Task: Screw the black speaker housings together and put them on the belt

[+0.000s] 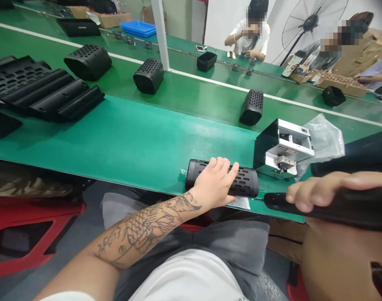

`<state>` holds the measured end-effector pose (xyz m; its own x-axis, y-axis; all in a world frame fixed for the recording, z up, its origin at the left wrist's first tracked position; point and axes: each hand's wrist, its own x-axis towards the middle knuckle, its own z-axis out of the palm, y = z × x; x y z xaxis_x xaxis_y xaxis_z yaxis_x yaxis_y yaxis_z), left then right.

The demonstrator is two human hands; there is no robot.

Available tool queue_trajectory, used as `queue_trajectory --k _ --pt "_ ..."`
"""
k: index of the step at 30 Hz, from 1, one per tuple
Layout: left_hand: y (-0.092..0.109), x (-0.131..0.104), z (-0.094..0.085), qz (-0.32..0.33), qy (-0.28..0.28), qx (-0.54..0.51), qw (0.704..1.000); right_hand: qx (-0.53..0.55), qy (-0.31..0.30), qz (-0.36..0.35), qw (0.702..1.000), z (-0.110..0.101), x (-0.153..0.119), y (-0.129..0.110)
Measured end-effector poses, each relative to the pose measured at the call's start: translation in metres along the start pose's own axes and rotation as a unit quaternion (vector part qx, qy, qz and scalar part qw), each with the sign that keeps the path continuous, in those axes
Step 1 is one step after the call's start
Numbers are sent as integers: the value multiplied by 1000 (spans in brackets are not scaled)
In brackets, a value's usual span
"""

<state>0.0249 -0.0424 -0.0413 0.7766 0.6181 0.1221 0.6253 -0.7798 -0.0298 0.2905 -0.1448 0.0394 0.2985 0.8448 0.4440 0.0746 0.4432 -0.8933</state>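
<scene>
Under the grasping left hand (214,182), a perforated casing (247,182), right hand (324,189) around a screwdriver (347,209)

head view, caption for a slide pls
Left hand holds a perforated black casing on the green bench while the right hand grips a black screwdriver.

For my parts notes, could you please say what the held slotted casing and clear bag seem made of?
Slotted casing: probably matte black plastic, given its dull, even surface; coated metal is possible.
Clear bag: likely glossy plastic film, translucent and crinkled.
</scene>
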Motion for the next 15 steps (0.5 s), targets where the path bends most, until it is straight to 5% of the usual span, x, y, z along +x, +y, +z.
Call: queue_trajectory --k 5,15 --pt "-1 2 -1 -4 12 -6 1000 54 -42 -40 997 49 10 9" --pt "1 2 1 -3 22 -5 1000 66 -81 -20 994 55 11 21"
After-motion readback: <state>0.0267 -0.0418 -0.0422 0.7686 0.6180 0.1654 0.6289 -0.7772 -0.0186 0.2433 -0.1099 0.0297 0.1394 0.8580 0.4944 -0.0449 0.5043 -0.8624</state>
